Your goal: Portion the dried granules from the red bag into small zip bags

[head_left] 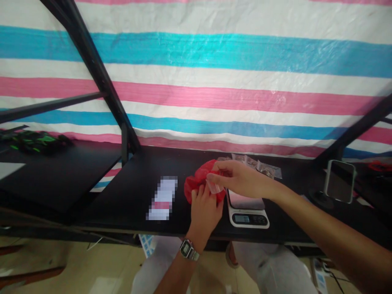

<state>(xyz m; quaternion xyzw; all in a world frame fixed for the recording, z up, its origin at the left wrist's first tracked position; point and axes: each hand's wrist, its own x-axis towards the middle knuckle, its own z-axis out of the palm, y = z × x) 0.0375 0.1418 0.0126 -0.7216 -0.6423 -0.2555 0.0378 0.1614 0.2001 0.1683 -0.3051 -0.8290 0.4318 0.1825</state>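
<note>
A crumpled red plastic bag (191, 188) lies on the black table in front of me, left of a white digital scale (250, 219). My left hand (206, 206), with a metal wristwatch above it, has its bent fingers gripping the near side of the bag. Over the bag's top reaches my right hand (234, 176), thumb and fingers pinched on a small clear plastic piece (215, 187); whether it is a small bag or a cup I cannot tell. What is inside the red bag is hidden. My right forearm passes over part of the scale.
Several small clear bags (269, 169) with small items lie behind the scale. A blurred-out white sheet or screen (163, 199) is at left. A phone on a stand (339, 181) stands at right. Black frame posts (101, 81) and a striped sheet (214, 49) border the table.
</note>
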